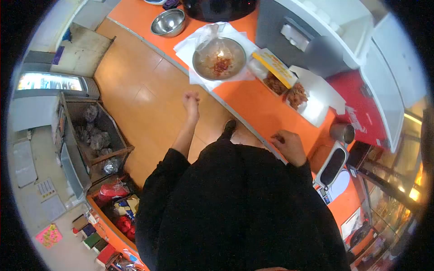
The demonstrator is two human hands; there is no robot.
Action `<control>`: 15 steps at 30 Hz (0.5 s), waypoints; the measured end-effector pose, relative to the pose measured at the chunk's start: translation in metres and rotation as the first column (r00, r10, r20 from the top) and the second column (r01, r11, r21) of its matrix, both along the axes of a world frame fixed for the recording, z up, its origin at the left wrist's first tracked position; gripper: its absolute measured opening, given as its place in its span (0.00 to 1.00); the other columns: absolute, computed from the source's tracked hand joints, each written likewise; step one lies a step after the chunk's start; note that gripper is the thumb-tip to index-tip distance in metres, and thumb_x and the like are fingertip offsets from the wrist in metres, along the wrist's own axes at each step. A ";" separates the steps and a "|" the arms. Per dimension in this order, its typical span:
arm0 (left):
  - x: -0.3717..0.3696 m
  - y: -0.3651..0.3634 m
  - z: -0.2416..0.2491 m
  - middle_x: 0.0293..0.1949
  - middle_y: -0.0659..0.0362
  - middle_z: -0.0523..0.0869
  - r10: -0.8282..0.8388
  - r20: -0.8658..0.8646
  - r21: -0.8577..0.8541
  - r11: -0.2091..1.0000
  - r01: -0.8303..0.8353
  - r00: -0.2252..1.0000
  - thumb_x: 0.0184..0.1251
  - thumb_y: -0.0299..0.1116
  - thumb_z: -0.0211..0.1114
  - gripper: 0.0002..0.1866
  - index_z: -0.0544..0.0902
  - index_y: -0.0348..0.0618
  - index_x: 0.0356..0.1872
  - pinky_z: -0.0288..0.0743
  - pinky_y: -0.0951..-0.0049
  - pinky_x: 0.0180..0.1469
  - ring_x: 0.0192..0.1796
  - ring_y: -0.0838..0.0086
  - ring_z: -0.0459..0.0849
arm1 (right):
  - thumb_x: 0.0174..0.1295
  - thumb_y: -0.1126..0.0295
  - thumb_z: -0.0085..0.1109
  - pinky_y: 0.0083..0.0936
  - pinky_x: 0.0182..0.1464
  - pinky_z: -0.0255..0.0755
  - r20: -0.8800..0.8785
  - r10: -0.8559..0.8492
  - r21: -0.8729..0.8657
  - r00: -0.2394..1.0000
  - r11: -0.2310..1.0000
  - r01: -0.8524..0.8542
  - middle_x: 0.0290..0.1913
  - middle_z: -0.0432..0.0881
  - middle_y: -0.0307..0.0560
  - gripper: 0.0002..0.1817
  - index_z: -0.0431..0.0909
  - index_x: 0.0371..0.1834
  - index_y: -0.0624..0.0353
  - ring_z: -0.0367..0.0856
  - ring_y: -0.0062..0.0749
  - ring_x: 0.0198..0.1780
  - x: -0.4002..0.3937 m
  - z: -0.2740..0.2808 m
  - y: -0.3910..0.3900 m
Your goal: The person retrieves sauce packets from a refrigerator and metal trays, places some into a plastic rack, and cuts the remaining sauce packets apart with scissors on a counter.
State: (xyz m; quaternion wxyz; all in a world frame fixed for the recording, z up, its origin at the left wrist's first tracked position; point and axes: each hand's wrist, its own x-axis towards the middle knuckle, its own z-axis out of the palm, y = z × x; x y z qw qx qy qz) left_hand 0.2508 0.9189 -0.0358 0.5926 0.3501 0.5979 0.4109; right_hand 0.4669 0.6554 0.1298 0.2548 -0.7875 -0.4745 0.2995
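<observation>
My left hand (191, 102) hangs over the floor in front of the orange counter (239, 97), its fingers curled together; whether anything is in them is too small to tell. Near the counter's front edge is my right hand (289, 145), fingers bent and somewhat apart, with nothing visible in it. A metal bowl (203, 67) with red sauce or seasoning and a clear plastic bag (207, 37) at its rim rests on white paper (183, 49). To its right, a yellow and white box (273, 67) and an open white box (318, 108) hold brown fried food (297, 95).
An empty metal bowl (168, 22) and a black pot (220, 9) stand farther back. At the right are a metal cup (342, 133), a scale (324, 195) and a dark-topped container (332, 166). Wooden bins (97, 133) with wrapped bundles stand at the left.
</observation>
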 end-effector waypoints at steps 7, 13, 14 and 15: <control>-0.155 -0.015 -0.115 0.26 0.61 0.77 -0.477 -0.235 -0.420 0.835 0.354 0.847 0.57 0.39 0.54 0.11 0.73 0.44 0.35 0.64 0.80 0.18 0.21 0.79 0.75 | 0.49 0.62 0.51 0.38 0.33 0.68 0.241 0.196 0.034 0.951 0.977 -0.210 0.25 0.77 0.49 0.10 0.75 0.23 0.57 0.76 0.45 0.29 -0.009 -0.039 0.151; -0.327 -0.059 -0.214 0.22 0.57 0.78 -0.770 -0.633 -0.611 0.435 0.661 -0.078 0.52 0.36 0.56 0.09 0.78 0.41 0.29 0.64 0.73 0.16 0.17 0.71 0.75 | 0.47 0.62 0.54 0.37 0.31 0.69 0.563 0.229 -0.079 0.794 0.971 -0.224 0.25 0.77 0.50 0.09 0.77 0.26 0.54 0.76 0.44 0.28 0.005 -0.093 0.273; -0.326 -0.063 -0.203 0.22 0.58 0.77 -0.699 -0.470 -0.609 0.699 0.375 0.540 0.52 0.36 0.57 0.09 0.77 0.41 0.30 0.63 0.72 0.17 0.17 0.71 0.75 | 0.46 0.62 0.54 0.37 0.31 0.69 0.593 0.277 -0.112 0.756 0.958 -0.263 0.25 0.78 0.50 0.09 0.78 0.27 0.53 0.76 0.44 0.29 0.007 -0.102 0.287; -0.321 -0.066 -0.186 0.21 0.58 0.77 -0.238 -0.259 -0.693 0.721 -0.008 0.936 0.51 0.36 0.57 0.10 0.77 0.42 0.32 0.63 0.71 0.17 0.18 0.72 0.75 | 0.46 0.62 0.54 0.37 0.31 0.69 0.594 0.290 -0.119 0.750 0.954 -0.275 0.25 0.78 0.50 0.09 0.78 0.27 0.53 0.76 0.44 0.29 0.010 -0.115 0.297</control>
